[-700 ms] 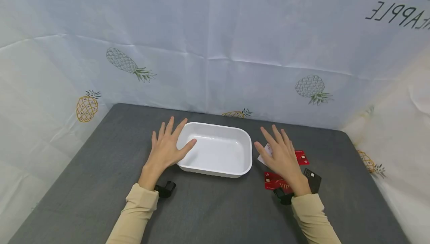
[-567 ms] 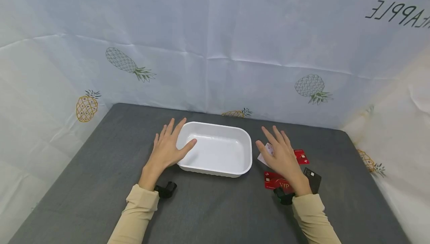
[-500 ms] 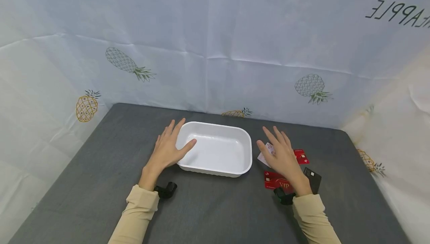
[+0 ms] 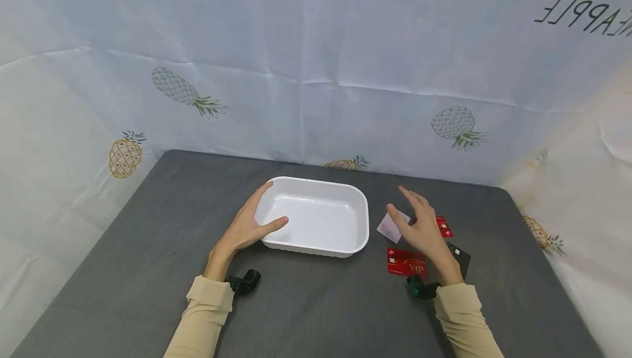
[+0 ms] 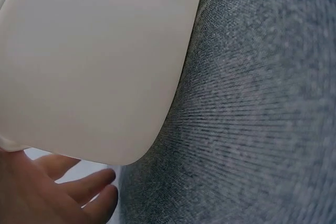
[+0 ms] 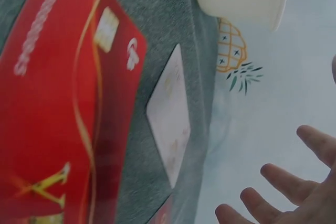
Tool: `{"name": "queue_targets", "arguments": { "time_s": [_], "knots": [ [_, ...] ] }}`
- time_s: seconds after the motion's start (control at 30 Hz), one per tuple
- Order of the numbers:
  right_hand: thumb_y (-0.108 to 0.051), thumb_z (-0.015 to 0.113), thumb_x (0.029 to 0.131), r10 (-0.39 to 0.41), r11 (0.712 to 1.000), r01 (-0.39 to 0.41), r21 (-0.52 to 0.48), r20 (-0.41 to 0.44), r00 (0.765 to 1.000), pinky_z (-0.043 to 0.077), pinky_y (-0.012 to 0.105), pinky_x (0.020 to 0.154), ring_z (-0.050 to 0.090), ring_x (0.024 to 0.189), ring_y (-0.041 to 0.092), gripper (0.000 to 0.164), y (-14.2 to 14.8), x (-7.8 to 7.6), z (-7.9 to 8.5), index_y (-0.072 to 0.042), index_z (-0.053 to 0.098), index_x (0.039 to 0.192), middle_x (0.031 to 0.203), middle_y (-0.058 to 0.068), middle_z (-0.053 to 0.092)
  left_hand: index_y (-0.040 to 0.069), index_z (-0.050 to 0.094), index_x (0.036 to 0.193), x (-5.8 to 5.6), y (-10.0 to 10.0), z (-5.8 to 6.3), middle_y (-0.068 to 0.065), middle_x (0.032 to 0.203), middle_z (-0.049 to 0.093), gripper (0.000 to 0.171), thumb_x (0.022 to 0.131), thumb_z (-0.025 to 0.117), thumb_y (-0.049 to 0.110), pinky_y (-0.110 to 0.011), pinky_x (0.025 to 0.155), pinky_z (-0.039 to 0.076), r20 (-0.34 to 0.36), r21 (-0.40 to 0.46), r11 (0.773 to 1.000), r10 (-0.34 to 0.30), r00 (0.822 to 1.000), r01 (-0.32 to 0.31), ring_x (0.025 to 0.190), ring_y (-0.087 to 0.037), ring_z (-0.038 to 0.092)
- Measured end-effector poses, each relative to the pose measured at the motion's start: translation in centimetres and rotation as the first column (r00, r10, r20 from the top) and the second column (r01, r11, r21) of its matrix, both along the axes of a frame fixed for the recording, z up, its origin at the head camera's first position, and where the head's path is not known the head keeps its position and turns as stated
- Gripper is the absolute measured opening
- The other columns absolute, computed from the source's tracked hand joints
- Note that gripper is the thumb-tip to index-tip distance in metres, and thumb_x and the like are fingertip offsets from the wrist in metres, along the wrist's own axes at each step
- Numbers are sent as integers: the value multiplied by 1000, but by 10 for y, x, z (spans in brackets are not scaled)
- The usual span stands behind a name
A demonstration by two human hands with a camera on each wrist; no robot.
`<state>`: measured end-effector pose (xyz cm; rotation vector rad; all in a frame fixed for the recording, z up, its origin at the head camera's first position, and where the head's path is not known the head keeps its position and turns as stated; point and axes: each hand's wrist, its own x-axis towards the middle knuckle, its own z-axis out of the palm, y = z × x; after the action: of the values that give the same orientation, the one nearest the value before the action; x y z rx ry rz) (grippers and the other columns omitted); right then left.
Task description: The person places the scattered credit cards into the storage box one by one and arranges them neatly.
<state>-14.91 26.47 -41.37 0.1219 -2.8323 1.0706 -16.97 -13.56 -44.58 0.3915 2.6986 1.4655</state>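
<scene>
A white rectangular dish (image 4: 316, 247) with rounded corners stands on the dark grey table. My left hand (image 4: 242, 230) is at its left end, thumb stretched over the inside, fingers along the outer left wall. In the left wrist view the relaxed fingers (image 5: 86, 188) show past the dish's corner. My right hand (image 4: 425, 230) hovers above several cards with its fingers spread and holding nothing. Under and around it lie a pale pink card (image 4: 390, 228), a red VIP card (image 4: 406, 262), another red card (image 4: 444, 227) and a black card (image 4: 460, 258), the last two partly covered.
A white curtain (image 4: 316, 128) with printed pineapples hangs behind the table (image 4: 316, 308) and along both sides. Black wrist cameras sit at the left wrist (image 4: 244, 282) and right wrist (image 4: 421, 288). The pink card lies between the dish and the other red card.
The left hand's fingers have drawn together and moved in toward the dish. My right hand has shifted slightly right with its fingers closer together, uncovering more of the pink card.
</scene>
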Motion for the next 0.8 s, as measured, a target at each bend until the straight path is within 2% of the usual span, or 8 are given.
{"name": "queue_targets", "arguments": {
  "time_s": [0.03, 0.17, 0.23, 0.43, 0.67, 0.8],
  "knots": [
    [-37, 63, 100, 0, 1000, 0, 2, 0, 1000, 45, 71, 100, 28, 146, 54, 70, 1, 0, -1, -6, 38, 157, 162, 30, 30, 28, 23, 163, 0, 0, 0, -6, 170, 25, 95, 86, 77, 47, -67, 119, 26, 6, 5, 1000, 2, 1000, -2, 157, -34, 25],
    [-33, 69, 95, -7, 1000, 6, 27, 21, 1000, 42, 72, 103, 33, 143, 54, 75, 6, 1, -4, -5, 37, 157, 160, 31, 31, 26, 25, 163, 0, 0, -2, -7, 170, 26, 96, 85, 78, 47, -66, 119, 26, 28, 20, 1000, 7, 1000, -8, 156, -34, 26],
    [-35, 72, 93, -12, 999, 10, 50, 42, 999, 40, 73, 104, 34, 142, 54, 80, 8, 2, -5, -4, 36, 157, 159, 32, 32, 26, 24, 163, 0, 0, -3, -7, 170, 25, 96, 85, 78, 46, -66, 119, 26, 35, 25, 1000, 7, 999, -8, 156, -35, 26],
    [-38, 78, 87, -28, 995, 14, 103, 134, 991, 45, 68, 102, 40, 136, 52, 93, 17, 2, -12, -1, 32, 158, 156, 35, 33, 28, 22, 163, 0, 0, -4, -9, 170, 23, 96, 86, 77, 46, -69, 118, 25, 43, 34, 999, 10, 999, -11, 156, -37, 24],
    [-44, 84, 81, -49, 987, 5, 158, 274, 961, 43, 68, 104, 34, 134, 54, 106, 23, 0, -20, 4, 29, 158, 151, 37, 32, 27, 22, 163, 1, 0, -5, -10, 171, 22, 97, 86, 77, 46, -69, 118, 25, 52, 42, 999, 14, 999, -16, 156, -38, 23],
    [-46, 86, 77, -39, 982, -20, 188, 306, 951, 44, 65, 99, 33, 130, 53, 108, 24, -1, -22, 7, 33, 155, 146, 37, 34, 27, 22, 163, 1, 0, -5, -10, 171, 22, 97, 86, 78, 45, -69, 119, 24, 55, 52, 998, 16, 998, -19, 156, -38, 23]
  ]
}}
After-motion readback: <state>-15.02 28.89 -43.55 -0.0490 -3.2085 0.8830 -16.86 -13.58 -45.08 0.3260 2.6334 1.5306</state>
